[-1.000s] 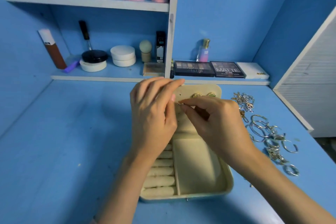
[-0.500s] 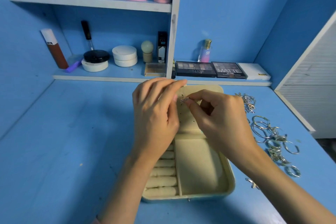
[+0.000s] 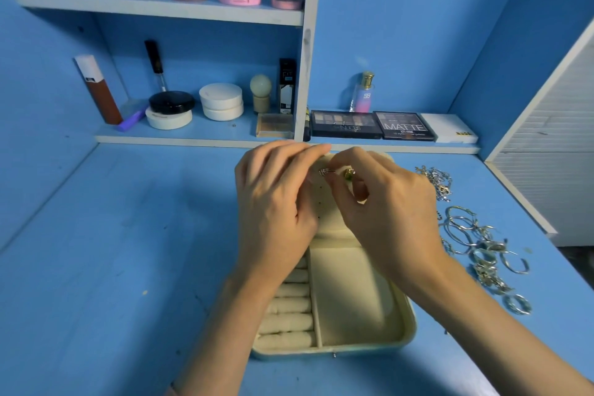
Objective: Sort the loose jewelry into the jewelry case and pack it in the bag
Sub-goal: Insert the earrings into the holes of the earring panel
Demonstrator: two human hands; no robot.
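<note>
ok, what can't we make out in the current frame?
Head view only:
- small silver piece: too small to identify; the right hand pinches it.
- left hand: grip unclear, thumb hidden behind its own fingers.
- case lid: mostly covered by both hands.
- loose jewelry: tangled, too small to count.
- bag: not in frame.

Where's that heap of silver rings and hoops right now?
In the head view, the silver rings and hoops lie on the blue tabletop at the right, beside the open jewelry case, just past the right hand.
</note>
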